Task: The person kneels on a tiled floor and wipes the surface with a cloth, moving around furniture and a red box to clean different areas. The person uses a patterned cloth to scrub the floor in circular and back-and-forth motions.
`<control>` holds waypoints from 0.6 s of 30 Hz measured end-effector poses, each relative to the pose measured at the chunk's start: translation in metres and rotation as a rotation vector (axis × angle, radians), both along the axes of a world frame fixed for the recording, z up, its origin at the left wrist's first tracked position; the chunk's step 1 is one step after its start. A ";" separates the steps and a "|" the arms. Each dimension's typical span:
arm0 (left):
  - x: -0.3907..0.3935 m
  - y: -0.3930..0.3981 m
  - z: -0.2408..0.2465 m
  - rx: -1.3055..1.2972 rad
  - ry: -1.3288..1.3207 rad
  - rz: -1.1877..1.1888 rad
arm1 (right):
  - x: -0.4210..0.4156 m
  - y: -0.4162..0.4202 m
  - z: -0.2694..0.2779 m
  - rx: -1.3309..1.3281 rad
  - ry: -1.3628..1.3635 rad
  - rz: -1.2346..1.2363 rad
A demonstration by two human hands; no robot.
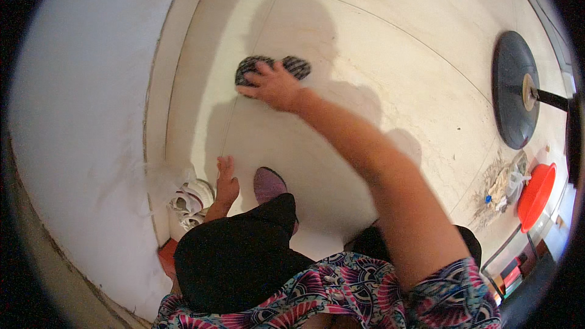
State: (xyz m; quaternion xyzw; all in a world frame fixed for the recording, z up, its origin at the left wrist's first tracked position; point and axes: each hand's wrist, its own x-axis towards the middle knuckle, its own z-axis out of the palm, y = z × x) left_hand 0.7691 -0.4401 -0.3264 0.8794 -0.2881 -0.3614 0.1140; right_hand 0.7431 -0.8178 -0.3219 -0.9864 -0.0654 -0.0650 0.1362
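My right hand reaches forward, palm down, with its fingers spread over a black-and-grey striped cloth item on the tiled floor. Parts of this item show on both sides of the fingers; its full shape is hidden, and I cannot tell whether the fingers grip it. Lower and to the left, my left hand is held beside my leg with nothing in it. White shoes are just left of that hand. A purple shoe on my foot shows between the left hand and my dark trouser leg.
A white wall with a tiled skirting runs along the left. On the right are a round black pedestal base, a red plastic basin and loose litter with a plastic bag. A reddish object lies by the wall.
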 end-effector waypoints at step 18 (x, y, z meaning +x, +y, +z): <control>0.093 -0.085 0.059 0.382 0.148 -0.402 | -0.159 -0.126 0.013 0.349 0.202 0.097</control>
